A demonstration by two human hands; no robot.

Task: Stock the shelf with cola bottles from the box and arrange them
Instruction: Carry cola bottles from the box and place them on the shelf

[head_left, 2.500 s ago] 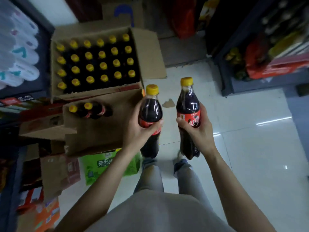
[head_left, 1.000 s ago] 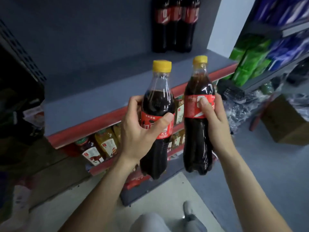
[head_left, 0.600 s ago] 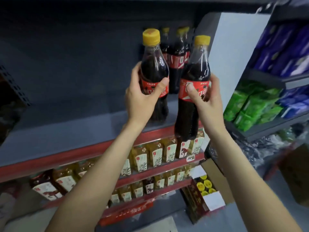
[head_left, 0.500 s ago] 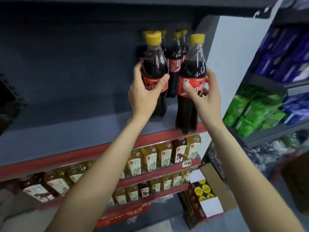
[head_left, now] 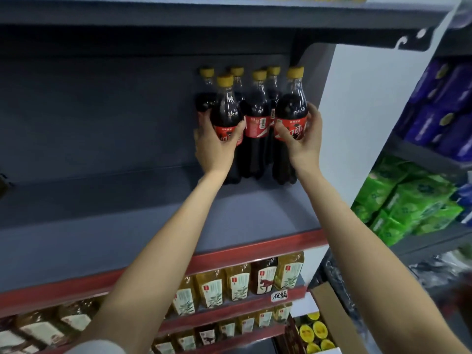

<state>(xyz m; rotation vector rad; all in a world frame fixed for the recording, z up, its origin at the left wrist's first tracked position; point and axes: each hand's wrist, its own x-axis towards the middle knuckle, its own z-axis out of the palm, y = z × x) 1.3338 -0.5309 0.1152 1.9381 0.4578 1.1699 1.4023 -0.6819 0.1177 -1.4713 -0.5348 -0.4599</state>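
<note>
Gripping glossy round cola bottles (head_left: 228,116) on matte shelf (head_left: 127,226)

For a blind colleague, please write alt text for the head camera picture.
Two bare hands, left hand and right hand, each hold a yellow-capped cola bottle upright on a grey shelf, beside four more bottles at its right end. Yellow drink bottles fill lower shelves.
</note>
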